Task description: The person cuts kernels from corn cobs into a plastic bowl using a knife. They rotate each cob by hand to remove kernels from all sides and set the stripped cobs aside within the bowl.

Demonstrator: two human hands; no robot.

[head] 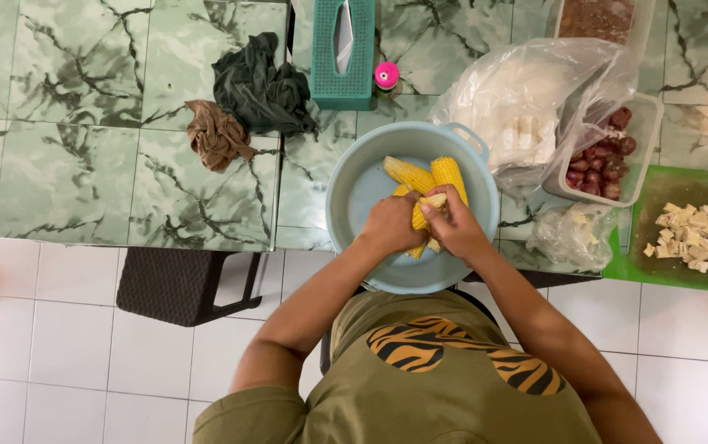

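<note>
A pale blue basin (362,177) stands at the near edge of the green marble-pattern table. Two yellow corn cobs (428,174) lie in it. My left hand (388,224) and my right hand (456,226) meet over the basin, both closed around a third corn cob (424,210) held between them. Part of that cob is hidden by my fingers.
Behind the basin lie a dark green cloth (259,86), a brown cloth (216,134), a teal basket (342,53), and a pink-capped item (386,76). To the right are a plastic bag (526,103), a tub of red shallots (604,156), and a green board with cut tofu (703,234). A dark stool (177,284) sits under the table.
</note>
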